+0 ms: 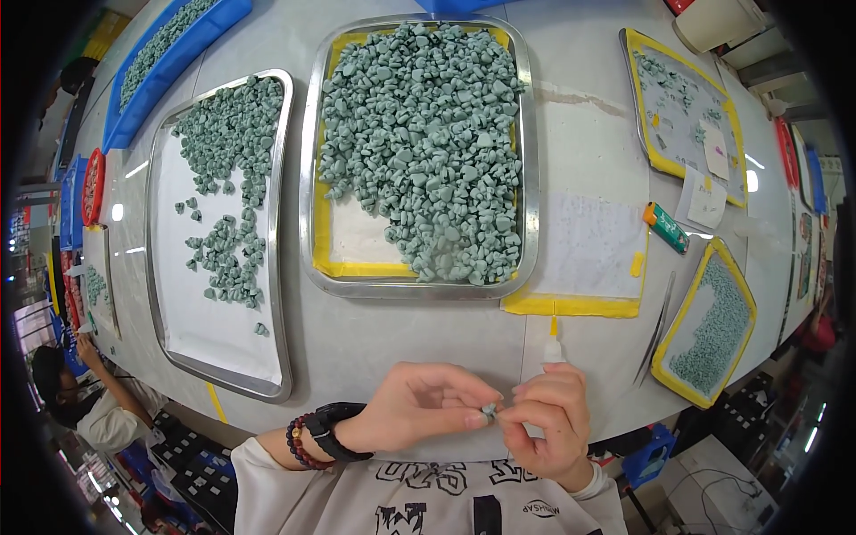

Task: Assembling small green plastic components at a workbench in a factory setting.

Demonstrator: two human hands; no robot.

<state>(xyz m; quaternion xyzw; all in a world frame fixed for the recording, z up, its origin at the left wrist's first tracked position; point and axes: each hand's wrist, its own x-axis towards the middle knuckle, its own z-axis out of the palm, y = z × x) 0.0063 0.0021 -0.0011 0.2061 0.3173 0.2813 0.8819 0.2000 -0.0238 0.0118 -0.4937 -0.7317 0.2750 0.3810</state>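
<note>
My left hand [432, 407] pinches a small grey-green stone-like piece [489, 410] between thumb and fingers, in front of my chest. Closed fingertips of my right hand [548, 417] meet the same piece from the other side. A small white bottle with a yellow tip [555, 348] shows just beyond the right hand's curled fingers; whether those fingers grip it or it lies behind them, I cannot tell. Beyond my hands, a metal tray edged inside with yellow tape [357, 287] carries a heap of similar grey-green pieces [428, 134].
To the left is a metal tray [205, 330] with more pieces; a blue bin [114, 125] stands behind it. At right lie tweezers [658, 325], an orange-and-green lighter [666, 227] and yellow-edged trays [667, 379]. A taped paper sheet [580, 250] lies ahead. Another person [111, 415] sits at far left.
</note>
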